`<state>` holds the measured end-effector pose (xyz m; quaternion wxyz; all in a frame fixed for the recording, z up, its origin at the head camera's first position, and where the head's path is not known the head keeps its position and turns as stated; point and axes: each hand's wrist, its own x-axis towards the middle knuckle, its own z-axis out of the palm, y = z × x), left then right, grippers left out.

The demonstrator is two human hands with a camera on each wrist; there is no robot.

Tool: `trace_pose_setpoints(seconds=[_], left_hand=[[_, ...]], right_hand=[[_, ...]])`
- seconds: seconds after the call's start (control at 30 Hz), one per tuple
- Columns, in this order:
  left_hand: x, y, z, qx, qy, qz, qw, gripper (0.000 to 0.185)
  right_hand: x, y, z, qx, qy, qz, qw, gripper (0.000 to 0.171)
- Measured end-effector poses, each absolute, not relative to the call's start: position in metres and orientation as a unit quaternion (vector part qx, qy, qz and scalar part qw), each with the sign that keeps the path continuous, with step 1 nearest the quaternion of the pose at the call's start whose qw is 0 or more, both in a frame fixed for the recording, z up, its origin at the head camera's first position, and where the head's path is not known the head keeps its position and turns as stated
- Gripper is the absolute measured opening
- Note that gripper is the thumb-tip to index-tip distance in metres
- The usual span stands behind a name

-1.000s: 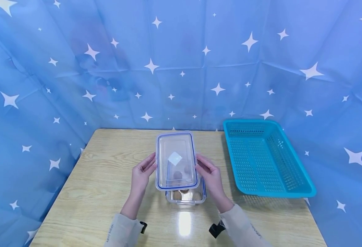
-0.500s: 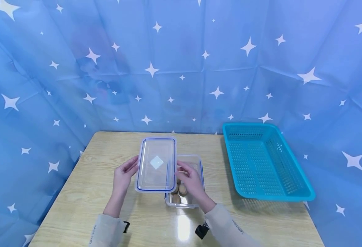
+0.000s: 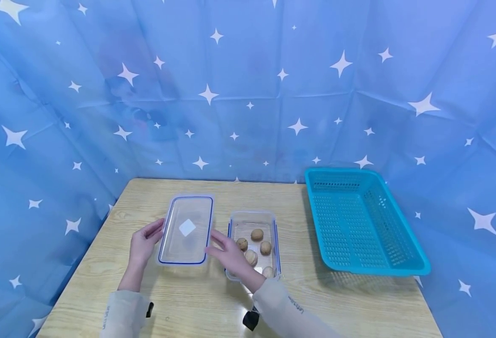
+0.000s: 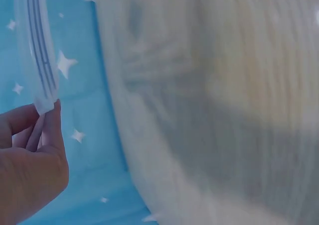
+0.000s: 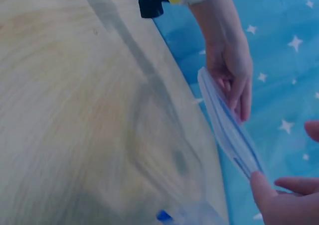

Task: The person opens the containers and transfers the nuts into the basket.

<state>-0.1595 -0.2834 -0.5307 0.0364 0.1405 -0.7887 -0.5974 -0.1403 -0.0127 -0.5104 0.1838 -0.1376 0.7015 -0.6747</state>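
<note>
Both hands hold a clear plastic lid (image 3: 186, 239) with a blue seal line, raised above the left part of the table. My left hand (image 3: 141, 244) pinches its left edge; in the left wrist view the thumb and fingers meet at the lid's edge. On the opposite side, my right hand (image 3: 231, 257) grips the right edge between thumb and fingers. A clear container (image 3: 252, 216) stands to the right, uncovered, with several walnuts (image 3: 266, 248) inside. The right forearm crosses over its front left corner and hides part of it.
A turquoise perforated basket (image 3: 360, 230) stands at the table's right side. The wooden table (image 3: 197, 310) ends at the back against a blue curtain (image 3: 248, 112) with white stars.
Both hands have carried the lid leftward, from over the container to the left part of the table. The container and its walnuts are now uncovered. The basket stays in place.
</note>
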Motion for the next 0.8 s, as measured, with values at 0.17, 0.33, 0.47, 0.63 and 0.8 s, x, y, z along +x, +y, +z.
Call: trace_pose_setpoints(seconds=[0.17, 0.33, 0.47, 0.63, 0.8], left_hand=[[-0.159, -0.297, -0.543, 0.150, -0.812, -0.564, 0.020, 0.043], [-0.161, -0.303, -0.557, 0.154, -0.825, -0.544, 0.015, 0.042], [-0.161, -0.303, -0.566, 0.162, -0.840, -0.518, 0.009, 0.040], [-0.161, -0.301, -0.574, 0.180, -0.858, -0.481, 0.007, 0.039], [-0.161, -0.299, -0.579, 0.186, -0.866, -0.464, 0.010, 0.037]], right_hand=[[-0.140, -0.034, -0.522, -0.106, 0.721, -0.650, 0.215, 0.068], [-0.139, -0.046, -0.530, -0.084, 0.736, -0.625, 0.247, 0.076], [-0.137, -0.053, -0.533, -0.061, 0.725, -0.630, 0.270, 0.079], [-0.135, -0.058, -0.536, -0.043, 0.723, -0.629, 0.284, 0.078], [-0.134, -0.061, -0.540, -0.036, 0.720, -0.627, 0.297, 0.078]])
